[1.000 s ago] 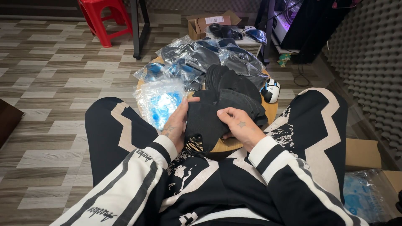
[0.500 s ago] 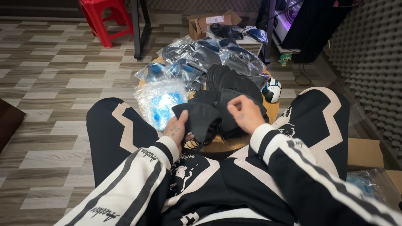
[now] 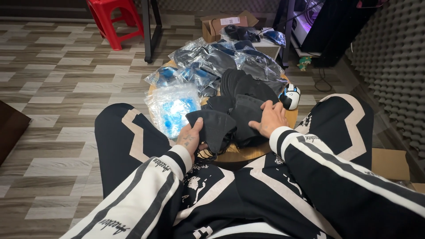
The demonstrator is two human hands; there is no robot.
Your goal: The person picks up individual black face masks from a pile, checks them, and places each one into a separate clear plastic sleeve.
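Your left hand pinched a black mask beside the mask pile; your right hand lay spread on that pile

The black face masks are matt, soft cloth, and the packets beside them are glossy, crinkled clear plastic. The round tabletop is smooth pale wood; the red stool is shiny plastic.
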